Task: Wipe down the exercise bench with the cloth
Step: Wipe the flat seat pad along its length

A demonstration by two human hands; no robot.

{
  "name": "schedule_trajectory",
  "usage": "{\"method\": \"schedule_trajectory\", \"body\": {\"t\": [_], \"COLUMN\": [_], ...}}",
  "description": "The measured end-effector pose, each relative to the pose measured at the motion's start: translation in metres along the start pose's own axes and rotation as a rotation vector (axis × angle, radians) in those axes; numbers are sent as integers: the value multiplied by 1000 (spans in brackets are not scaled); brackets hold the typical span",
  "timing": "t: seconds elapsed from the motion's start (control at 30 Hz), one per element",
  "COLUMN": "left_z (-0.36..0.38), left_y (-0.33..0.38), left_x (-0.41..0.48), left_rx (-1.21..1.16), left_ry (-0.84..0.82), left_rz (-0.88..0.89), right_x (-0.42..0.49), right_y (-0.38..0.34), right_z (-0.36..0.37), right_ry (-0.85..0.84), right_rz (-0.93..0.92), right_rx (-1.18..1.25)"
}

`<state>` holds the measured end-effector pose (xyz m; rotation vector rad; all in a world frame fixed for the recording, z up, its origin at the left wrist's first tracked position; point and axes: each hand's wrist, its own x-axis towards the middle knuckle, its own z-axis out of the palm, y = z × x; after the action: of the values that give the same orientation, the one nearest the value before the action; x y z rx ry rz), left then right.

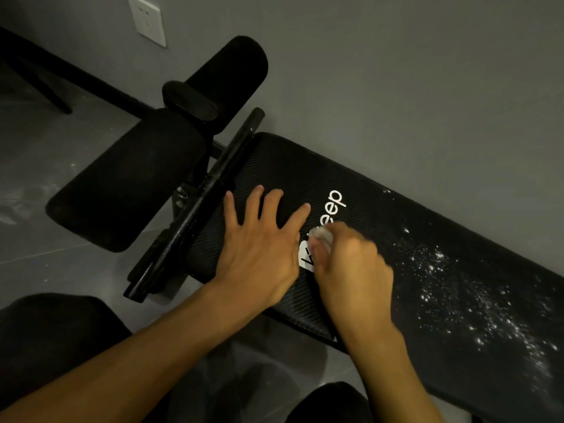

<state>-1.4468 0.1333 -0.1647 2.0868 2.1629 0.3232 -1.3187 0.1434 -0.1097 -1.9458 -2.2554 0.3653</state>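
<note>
"Head view: where's the cloth?"

"Bunched in my right hand, fingers curled tight round it. Only a small white wad of the cloth shows at the fingertips, pressed on the exercise bench just beside the white logo. My left hand lies flat on the pad next to it, fingers spread apart."

"And the mess?"

"White specks lie scattered over the pad to the right, apart from the cloth. I judge most of the wiping is not yet done."

"How would you do it well?"

"Open the wad for more contact and press evenly. Stroke one way in overlapping passes, bracing with the left palm, and gather the specks rather than flick them onto the floor."
</note>
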Motion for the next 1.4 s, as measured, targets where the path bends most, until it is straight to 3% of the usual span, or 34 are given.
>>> {"method": "schedule_trajectory", "body": {"t": [0.3, 0.53, 0.87, 1.1, 1.27, 1.4], "left_z": [0, 6, 7, 8, 8, 8], "left_y": [9, 8, 9, 8, 10, 10], "left_x": [7, 5, 3, 4, 4, 5], "left_rx": [-14, -6, 31, 9, 22, 27], "left_ry": [14, 37, 42, 46, 44, 40], "left_rz": [3, 10, 8, 6, 9, 5], "right_x": [78, 30, 150, 107, 90, 54], "right_y": [10, 12, -15, 8, 18, 14], "right_z": [-7, -10, -6, -12, -19, -18], "right_ry": [74, -23, 32, -146, -19, -198], "right_rz": [66, -60, -31, -90, 28, -54], "right_rx": [16, 68, 39, 105, 103, -7]}}
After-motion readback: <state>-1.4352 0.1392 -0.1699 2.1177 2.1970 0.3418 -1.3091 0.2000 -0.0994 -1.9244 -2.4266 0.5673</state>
